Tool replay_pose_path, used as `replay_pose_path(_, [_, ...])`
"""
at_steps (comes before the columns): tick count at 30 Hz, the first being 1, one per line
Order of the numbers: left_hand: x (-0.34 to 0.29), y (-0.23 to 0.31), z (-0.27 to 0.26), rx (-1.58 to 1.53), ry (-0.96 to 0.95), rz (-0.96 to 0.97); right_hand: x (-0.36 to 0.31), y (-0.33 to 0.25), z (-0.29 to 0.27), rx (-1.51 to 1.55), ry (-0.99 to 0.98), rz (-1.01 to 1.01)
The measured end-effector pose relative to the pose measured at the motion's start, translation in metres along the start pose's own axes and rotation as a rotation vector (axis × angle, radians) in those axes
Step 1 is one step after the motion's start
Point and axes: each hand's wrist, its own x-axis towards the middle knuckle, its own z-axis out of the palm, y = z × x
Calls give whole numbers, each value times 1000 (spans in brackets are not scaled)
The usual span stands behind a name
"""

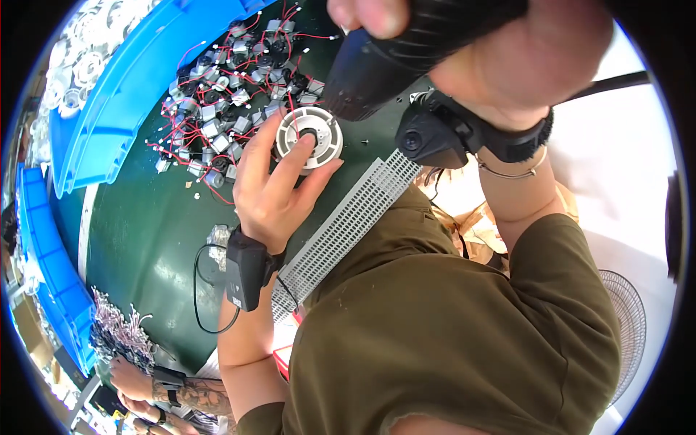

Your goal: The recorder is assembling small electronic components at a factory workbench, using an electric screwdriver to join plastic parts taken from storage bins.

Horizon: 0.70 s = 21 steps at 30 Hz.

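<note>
My left hand [264,196] grips a round white plastic housing [333,138] on the green tabletop. Its fingertips spread over the rim, and one finger presses on the dark centre, where a red wire comes out. Above and to the right, my right hand [529,65] is wrapped round a black electric screwdriver [377,69]. The tool's nose points down and left beside the housing; its bit cannot be made out. A small screw [365,142] lies on the tabletop right of the housing. Behind my left hand spreads a heap of small motors [214,127] with red wires.
A blue bin [109,119] borders the far left, with clear plastic parts [87,65] beyond it. A grey perforated strip [348,217] runs along the near table edge. At lower left, another person's hand [130,380] is beside bundled wires [119,326]. A fan [627,312] stands at right.
</note>
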Motion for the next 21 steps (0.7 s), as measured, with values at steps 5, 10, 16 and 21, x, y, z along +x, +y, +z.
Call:
replay_pose_path(5, [1,-1,2,13,22,14,2,4,14,-82,-90,55])
replay_pose_path(10, [0,-3,1,13,21,0,5,8,25,-169,-154,102])
replay_pose_path(16, [-1,-2,2,4,25,-16,10,15,33,-179,-201,171])
replay_pose_path(21, [-2,-1,2,-2,26,-22,7,17,32,122,-153,314])
